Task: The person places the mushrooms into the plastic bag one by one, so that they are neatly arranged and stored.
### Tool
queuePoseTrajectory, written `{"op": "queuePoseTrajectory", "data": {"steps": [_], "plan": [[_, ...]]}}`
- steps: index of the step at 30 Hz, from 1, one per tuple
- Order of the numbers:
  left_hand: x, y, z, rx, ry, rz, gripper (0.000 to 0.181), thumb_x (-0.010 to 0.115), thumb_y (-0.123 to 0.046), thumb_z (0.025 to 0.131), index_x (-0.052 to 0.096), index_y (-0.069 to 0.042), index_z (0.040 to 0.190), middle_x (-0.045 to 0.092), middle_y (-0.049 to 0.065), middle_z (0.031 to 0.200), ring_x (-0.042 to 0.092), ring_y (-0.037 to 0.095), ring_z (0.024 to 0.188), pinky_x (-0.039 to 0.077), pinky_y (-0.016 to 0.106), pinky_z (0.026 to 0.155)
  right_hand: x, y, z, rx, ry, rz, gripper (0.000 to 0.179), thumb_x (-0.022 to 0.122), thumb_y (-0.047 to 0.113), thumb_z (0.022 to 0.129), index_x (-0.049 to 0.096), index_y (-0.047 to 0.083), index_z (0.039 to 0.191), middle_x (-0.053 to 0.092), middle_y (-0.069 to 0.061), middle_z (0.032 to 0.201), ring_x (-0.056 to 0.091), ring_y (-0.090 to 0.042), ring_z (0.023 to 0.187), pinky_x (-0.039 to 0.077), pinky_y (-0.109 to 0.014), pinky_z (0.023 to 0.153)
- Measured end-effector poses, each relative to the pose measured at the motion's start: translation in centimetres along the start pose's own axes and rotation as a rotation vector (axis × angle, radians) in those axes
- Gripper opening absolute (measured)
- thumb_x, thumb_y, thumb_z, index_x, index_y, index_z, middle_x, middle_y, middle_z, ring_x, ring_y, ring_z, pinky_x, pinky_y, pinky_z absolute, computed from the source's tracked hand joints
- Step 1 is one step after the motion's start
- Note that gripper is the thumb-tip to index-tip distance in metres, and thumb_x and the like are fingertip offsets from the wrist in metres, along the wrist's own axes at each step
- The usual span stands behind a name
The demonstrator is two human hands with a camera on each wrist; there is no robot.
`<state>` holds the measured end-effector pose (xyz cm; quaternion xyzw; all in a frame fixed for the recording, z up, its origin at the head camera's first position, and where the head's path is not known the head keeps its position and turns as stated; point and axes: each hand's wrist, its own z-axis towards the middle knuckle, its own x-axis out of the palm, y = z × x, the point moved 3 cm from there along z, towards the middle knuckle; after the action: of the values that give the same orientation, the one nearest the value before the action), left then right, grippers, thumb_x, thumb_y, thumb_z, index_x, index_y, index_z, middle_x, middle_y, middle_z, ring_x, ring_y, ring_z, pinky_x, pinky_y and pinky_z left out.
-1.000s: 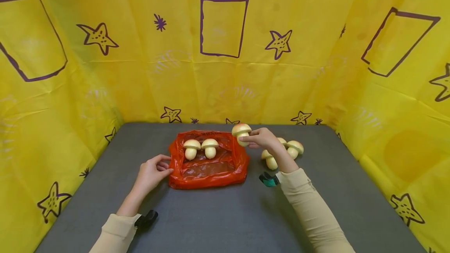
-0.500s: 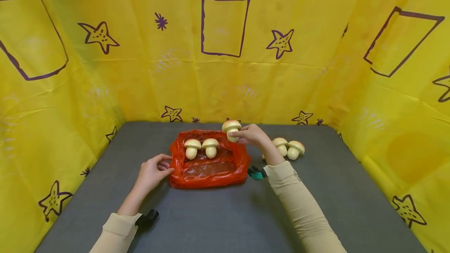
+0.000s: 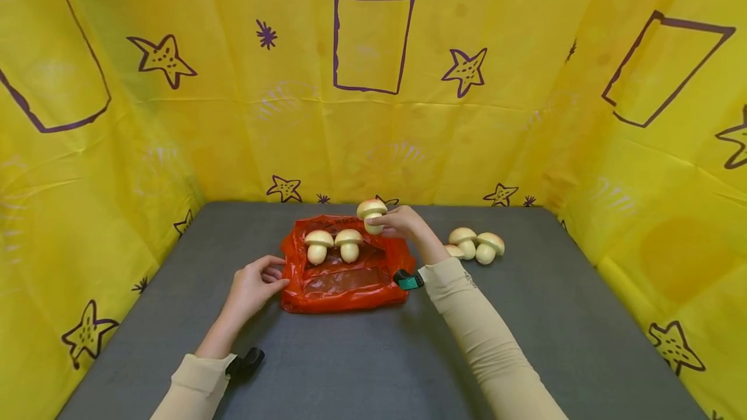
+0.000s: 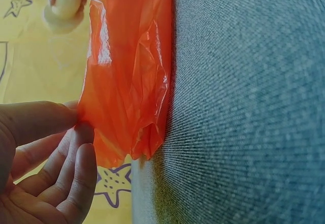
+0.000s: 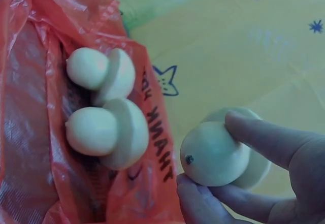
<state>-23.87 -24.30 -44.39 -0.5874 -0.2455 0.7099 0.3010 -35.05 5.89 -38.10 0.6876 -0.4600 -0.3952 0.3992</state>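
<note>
A red plastic bag (image 3: pixel 344 303) lies on the table with its mouth spread wide. Two toy mushrooms, a left one (image 3: pixel 318 247) and a right one (image 3: pixel 349 245), lie side by side inside it. My left hand (image 3: pixel 253 287) pinches the bag's left edge between thumb and fingers, as the left wrist view shows. Over the bag's back right part, my right hand (image 3: pixel 403 222) holds another mushroom (image 3: pixel 371 212) by its stem, cap upward. In the right wrist view this held mushroom (image 5: pixel 216 155) is beside the bag's printed rim, apart from the two inside.
To the right of the bag, several more mushrooms (image 3: pixel 489 248) lie grouped on the dark grey table (image 3: pixel 350 368); my right forearm partly covers one. Yellow cloth walls (image 3: pixel 373 141) with drawn stars stand at the back and both sides.
My right hand has carried its mushroom leftward from the bag's right edge to above the bag's back right part. The left hand has stayed at the bag's edge.
</note>
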Motion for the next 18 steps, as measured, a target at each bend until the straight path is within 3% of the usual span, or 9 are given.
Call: {"op": "queuePoseTrajectory", "data": {"steps": [6, 18], "plan": [[-0.2, 0.1, -0.1, -0.001, 0.004, -0.001, 0.035, 0.077, -0.016, 0.079, 0.065, -0.005, 0.111, 0.069, 0.007, 0.087, 0.064, 0.014, 0.073, 0.051, 0.023, 0.063, -0.1, -0.8, 0.9, 0.057, -0.008, -0.025, 0.062, 0.075, 0.016, 0.081, 0.048, -0.009, 0.131, 0.061, -0.021, 0.120, 0.065, -0.026, 0.102, 0.050, -0.036, 0.092], [-0.3, 0.1, 0.0, -0.001, -0.006, 0.005, 0.034, 0.077, -0.013, 0.078, 0.066, -0.006, 0.110, 0.069, 0.006, 0.086, 0.064, 0.014, 0.073, 0.051, 0.022, 0.064, -0.4, -1.9, 1.3, 0.073, -0.028, -0.051, 0.058, 0.077, 0.015, 0.079, 0.054, -0.008, 0.127, 0.059, -0.020, 0.122, 0.064, -0.027, 0.105, 0.054, -0.030, 0.083]]}}
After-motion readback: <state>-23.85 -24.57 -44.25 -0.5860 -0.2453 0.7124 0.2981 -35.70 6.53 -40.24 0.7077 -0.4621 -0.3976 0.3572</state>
